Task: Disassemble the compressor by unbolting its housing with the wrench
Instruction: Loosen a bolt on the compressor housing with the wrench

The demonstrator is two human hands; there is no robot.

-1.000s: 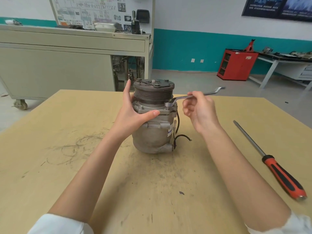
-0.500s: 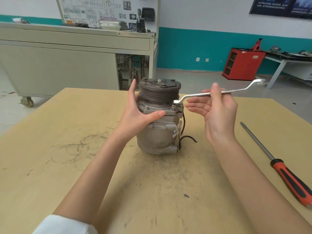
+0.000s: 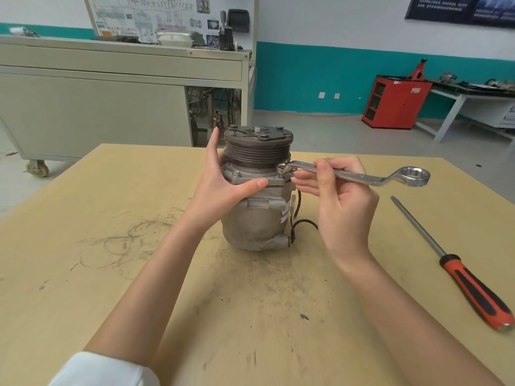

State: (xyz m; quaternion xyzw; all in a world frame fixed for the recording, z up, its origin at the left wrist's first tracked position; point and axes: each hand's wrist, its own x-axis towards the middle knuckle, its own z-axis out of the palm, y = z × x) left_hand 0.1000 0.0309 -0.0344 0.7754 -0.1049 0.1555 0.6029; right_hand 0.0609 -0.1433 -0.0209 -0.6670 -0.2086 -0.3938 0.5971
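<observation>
A grey compressor (image 3: 255,215) with a dark ribbed pulley on top stands upright in the middle of the wooden table (image 3: 83,274). My left hand (image 3: 227,183) grips its upper housing, thumb across the front flange, fingers round the far side. A silver double ring wrench (image 3: 359,176) has its small ring on a bolt at the flange's right corner. My right hand (image 3: 341,199) holds the wrench shank, thumb over the top and fingers beneath. The wrench's large ring points right.
A long screwdriver (image 3: 462,274) with a red and black handle lies on the table at the right. Beyond the table stand a beige wheeled workbench (image 3: 111,107), a red cabinet (image 3: 393,104) and a white side table (image 3: 473,98).
The wrench's free end has swung toward me and to the right while its small ring stays on the bolt. My right hand shifted its hold along the shank. My left hand kept its grip.
</observation>
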